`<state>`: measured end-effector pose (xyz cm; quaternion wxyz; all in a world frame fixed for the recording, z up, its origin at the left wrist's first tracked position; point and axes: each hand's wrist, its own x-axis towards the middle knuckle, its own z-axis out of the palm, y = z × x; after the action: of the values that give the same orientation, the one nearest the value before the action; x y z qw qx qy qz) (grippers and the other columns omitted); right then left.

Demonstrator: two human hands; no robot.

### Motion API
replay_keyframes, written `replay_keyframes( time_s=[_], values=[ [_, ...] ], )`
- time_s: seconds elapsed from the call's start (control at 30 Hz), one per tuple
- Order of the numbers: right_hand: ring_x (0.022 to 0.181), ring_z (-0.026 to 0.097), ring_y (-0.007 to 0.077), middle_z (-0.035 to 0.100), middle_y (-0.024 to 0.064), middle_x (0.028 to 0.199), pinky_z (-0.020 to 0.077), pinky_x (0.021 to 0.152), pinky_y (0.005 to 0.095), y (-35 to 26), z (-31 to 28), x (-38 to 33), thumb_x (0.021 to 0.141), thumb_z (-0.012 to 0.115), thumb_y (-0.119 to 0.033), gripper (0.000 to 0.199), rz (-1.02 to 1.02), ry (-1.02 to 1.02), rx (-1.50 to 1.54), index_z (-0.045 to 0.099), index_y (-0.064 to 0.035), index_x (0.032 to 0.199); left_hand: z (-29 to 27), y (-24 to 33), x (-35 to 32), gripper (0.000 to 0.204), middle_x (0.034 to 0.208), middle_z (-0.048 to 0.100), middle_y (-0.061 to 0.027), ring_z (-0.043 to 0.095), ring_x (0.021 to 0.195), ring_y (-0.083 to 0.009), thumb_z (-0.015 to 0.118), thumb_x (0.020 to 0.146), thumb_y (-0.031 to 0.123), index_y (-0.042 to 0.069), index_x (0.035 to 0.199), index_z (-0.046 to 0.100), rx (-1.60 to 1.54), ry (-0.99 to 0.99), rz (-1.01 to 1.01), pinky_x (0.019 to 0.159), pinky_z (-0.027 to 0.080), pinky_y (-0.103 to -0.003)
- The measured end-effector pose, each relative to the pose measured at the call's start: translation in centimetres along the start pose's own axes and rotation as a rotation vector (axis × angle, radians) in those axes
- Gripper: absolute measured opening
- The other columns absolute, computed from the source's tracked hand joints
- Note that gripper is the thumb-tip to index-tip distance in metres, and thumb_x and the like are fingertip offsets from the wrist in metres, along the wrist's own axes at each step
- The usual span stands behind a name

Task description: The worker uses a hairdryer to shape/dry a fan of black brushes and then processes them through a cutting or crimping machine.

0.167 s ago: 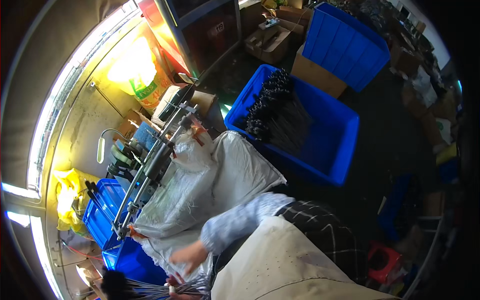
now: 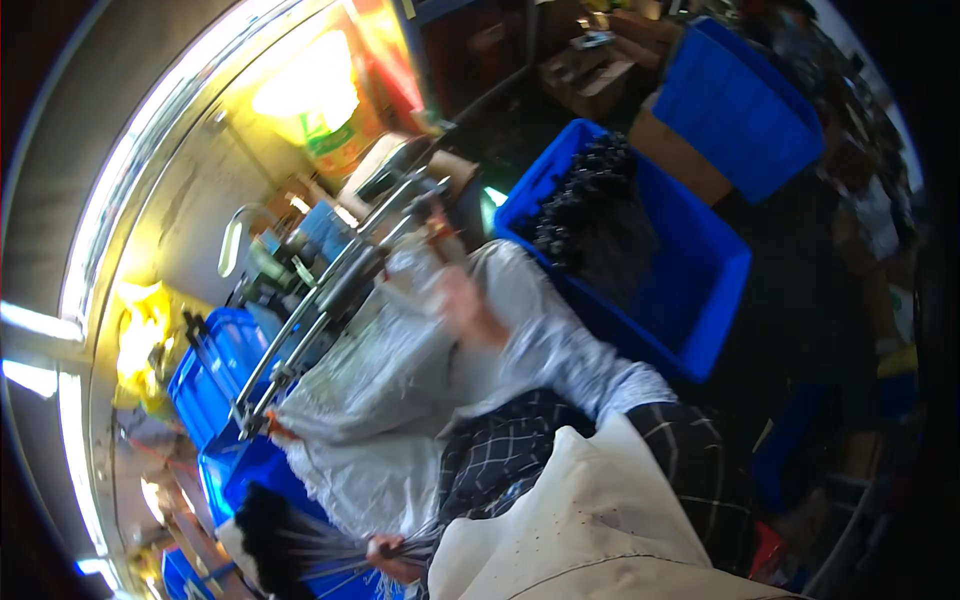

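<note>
Down low, near the bottom edge, left hand [image 2: 392,556] closing round a bundle of thin dark rods [image 2: 300,552], fingers wrapped over the stems, black tufted ends fanning out to the left. Lying just above a blue bin [image 2: 250,475] at the near left, that bundle, and partly hidden by the cream apron [image 2: 600,520] in the foreground.

Further up, around the middle, right hand [image 2: 465,305] reaching out on a pale blue sleeve [image 2: 570,350], blurred with motion; looking half open, though impossible to say for sure whether gripping anything. Hovering over a large crumpled sheet of clear plastic [image 2: 400,380], seemingly touching its upper edge, near a metal frame of long rails [image 2: 320,310] running diagonally from near left to far centre.

Sitting to the right of that hand, a big blue crate [image 2: 700,300] holding more dark rods with black heads [image 2: 590,200] heaped at its far end. Standing beyond it, far right, a second blue crate [image 2: 740,100] beside brown cardboard boxes [image 2: 680,150].

Glowing at the far left, a bright window strip [image 2: 110,200], with a yellow bag [image 2: 140,340] below it. Covering the lap between the two hands, dark checked cloth [image 2: 500,450].
</note>
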<state>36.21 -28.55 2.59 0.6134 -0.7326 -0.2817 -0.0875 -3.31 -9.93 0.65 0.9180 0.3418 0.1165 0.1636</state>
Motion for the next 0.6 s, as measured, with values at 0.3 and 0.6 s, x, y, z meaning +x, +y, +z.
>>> replay_keyframes(
  time_s=[0.3,0.6],
  values=[
    [0.092,0.047,0.0342,0.048,0.021,0.095,0.0396,0.079,0.0375,22.5,-0.9,13.9,0.064,0.064,-0.03,0.054,0.488,-0.072,-0.572,0.041,-0.002,0.103,4.6,-3.9,-0.8,0.032,0.067,0.044,-0.0027,0.044,0.06,-0.0119,0.046,0.082,0.019,0.007,0.11,0.035,0.179,0.803,0.11,0.072,0.041,-0.034],
    [0.101,0.044,0.035,0.045,0.0258,0.106,0.0368,0.086,0.0364,28.4,0.9,17.8,0.055,0.068,-0.037,0.078,0.518,-0.152,-0.539,0.035,0.0044,0.112,-0.1,-4.2,-0.8,0.02,0.062,0.043,-0.0037,0.042,0.054,-0.0128,0.047,0.081,0.019,0.005,0.092,0.039,0.27,0.789,0.178,0.064,0.04,-0.032]
  ],
)
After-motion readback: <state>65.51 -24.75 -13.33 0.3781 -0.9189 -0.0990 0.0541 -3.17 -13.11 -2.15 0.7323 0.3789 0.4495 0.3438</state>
